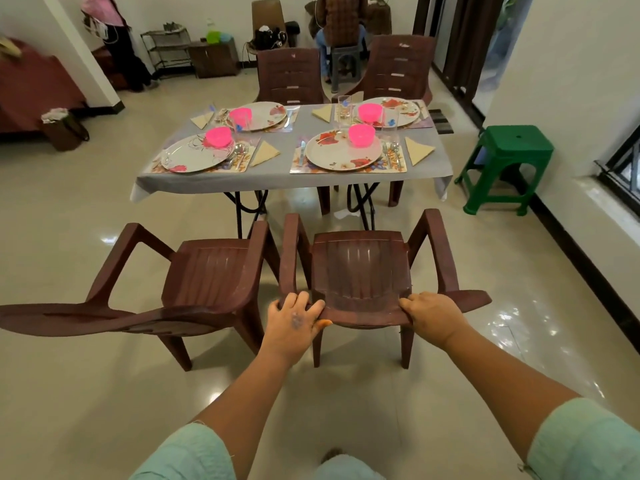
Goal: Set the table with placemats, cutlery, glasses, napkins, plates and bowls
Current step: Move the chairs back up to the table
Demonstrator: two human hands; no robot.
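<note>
Table with grey cloth, well beyond both hands, is looking fully set; left hand and right hand are grasping the brown plastic chair backrest, probably for pushing in.

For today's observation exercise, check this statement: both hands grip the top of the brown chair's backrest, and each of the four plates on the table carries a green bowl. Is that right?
Not quite. The head view shows the bowls are pink, not green. The rest holds: the left hand and right hand grip the brown chair's backrest top, and four plates each carry one.
</note>
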